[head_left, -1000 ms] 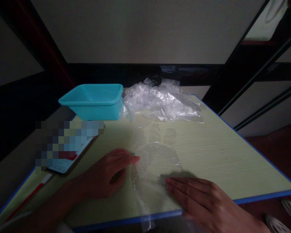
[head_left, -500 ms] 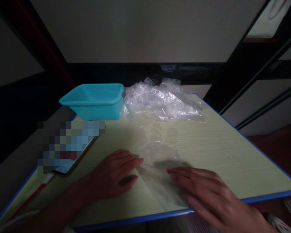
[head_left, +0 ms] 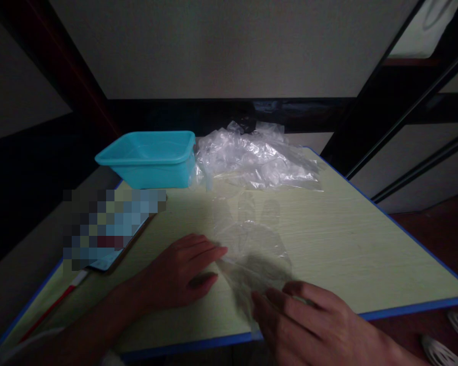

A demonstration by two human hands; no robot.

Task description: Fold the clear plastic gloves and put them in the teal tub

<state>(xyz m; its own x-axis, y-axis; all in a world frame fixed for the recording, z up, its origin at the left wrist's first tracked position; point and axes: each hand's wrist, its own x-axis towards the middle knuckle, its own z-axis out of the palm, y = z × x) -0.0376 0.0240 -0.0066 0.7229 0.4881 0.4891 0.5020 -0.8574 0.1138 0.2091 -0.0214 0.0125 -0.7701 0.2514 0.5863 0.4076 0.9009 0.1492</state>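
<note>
A thin, clear disposable plastic glove point(head_left: 248, 241) lies flat on the table, with faint finger-like outlines at its far end. My left hand point(head_left: 187, 272) rests at its left edge, fingers stretched out and the thumb apart. At the near right side, my right hand point(head_left: 305, 317) has its fingers curled onto the plastic, which gathers toward the fingertips. The right thumb is hidden. Behind the glove sits a crumpled heap of clear plastic point(head_left: 255, 157).
A turquoise plastic basin point(head_left: 152, 173) stands at the back left. In front of it lies a phone point(head_left: 110, 259), its screen pixelated, with a red cable point(head_left: 48, 312) leading off. The table point(head_left: 347, 244) has a blue edge. Shoes point(head_left: 438, 351) show at the lower right.
My right hand has moved nearer and slightly left, its straight fingers now curled, drawing the glove's right side inward. My left hand has stayed in place.
</note>
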